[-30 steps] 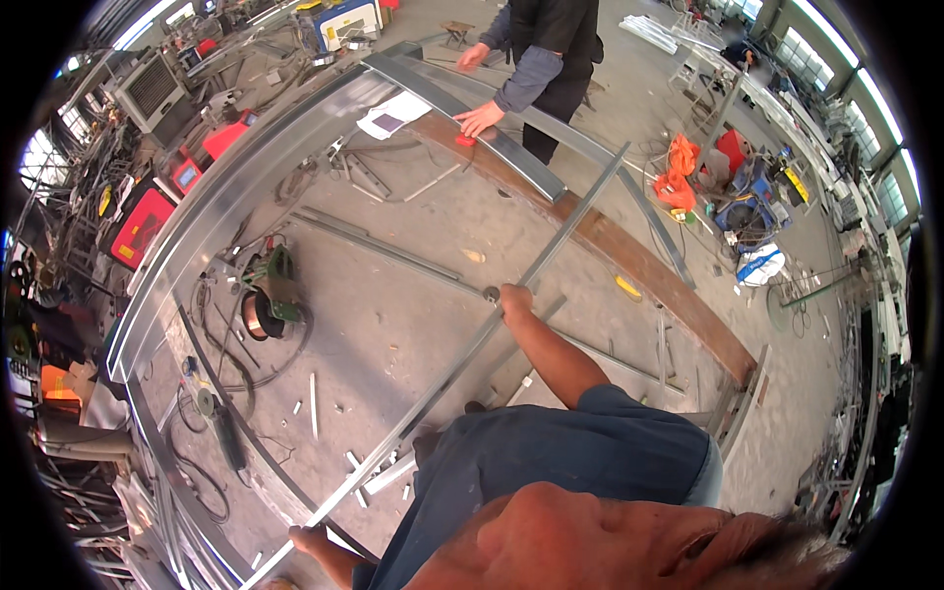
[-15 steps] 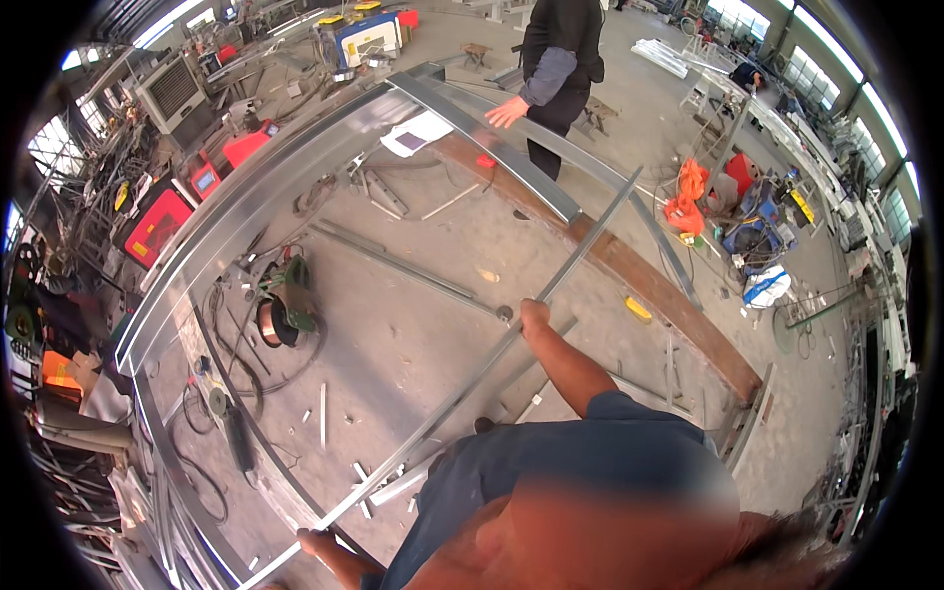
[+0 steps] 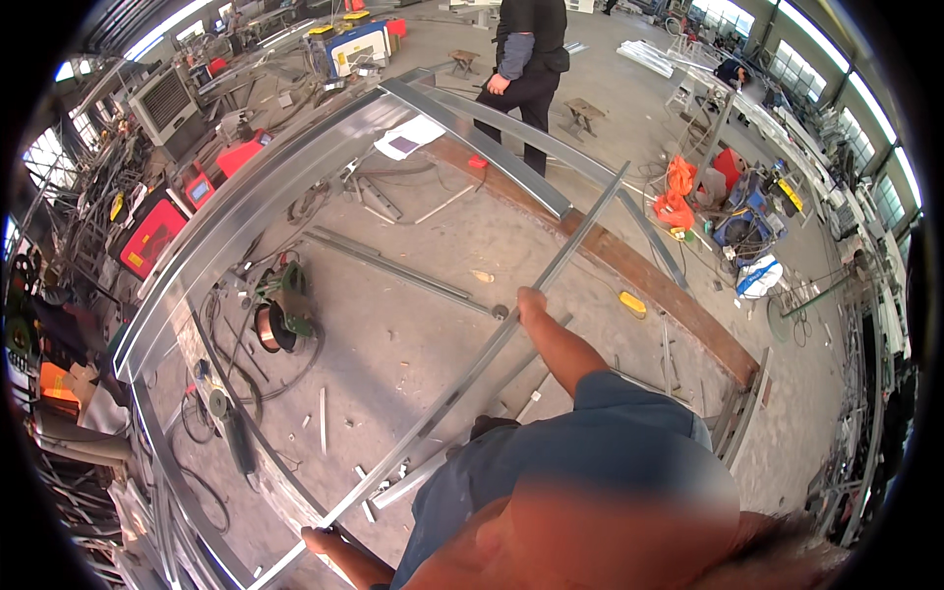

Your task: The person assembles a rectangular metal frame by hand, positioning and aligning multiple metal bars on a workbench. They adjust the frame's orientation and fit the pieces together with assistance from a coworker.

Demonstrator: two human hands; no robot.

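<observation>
Both my hands grip one long silver metal bar [image 3: 470, 380], which slants from the lower left to the upper right. My right hand [image 3: 532, 304] is closed around it near its upper part. Lower down, my left hand [image 3: 320, 540] is closed on the bar near its lower left end, where it crosses a long metal strip [image 3: 285, 497]. The bar's far end comes close to the end of a wide metal channel [image 3: 492, 152] of the large frame. Fingers of both hands are partly hidden behind the bar.
A rusty brown beam [image 3: 669, 295] carries a yellow object [image 3: 632, 304]. On the floor lie a copper-coloured wire spool [image 3: 271, 327], a dark angle grinder [image 3: 232, 433], loose strips and cables. A person in dark clothes [image 3: 531, 69] stands beyond the frame. Red machines [image 3: 152, 236] stand left.
The person beyond the frame has drawn the outstretched hand back to the body and stands farther left. My hands keep their grip on the bar; the view has shifted slightly.
</observation>
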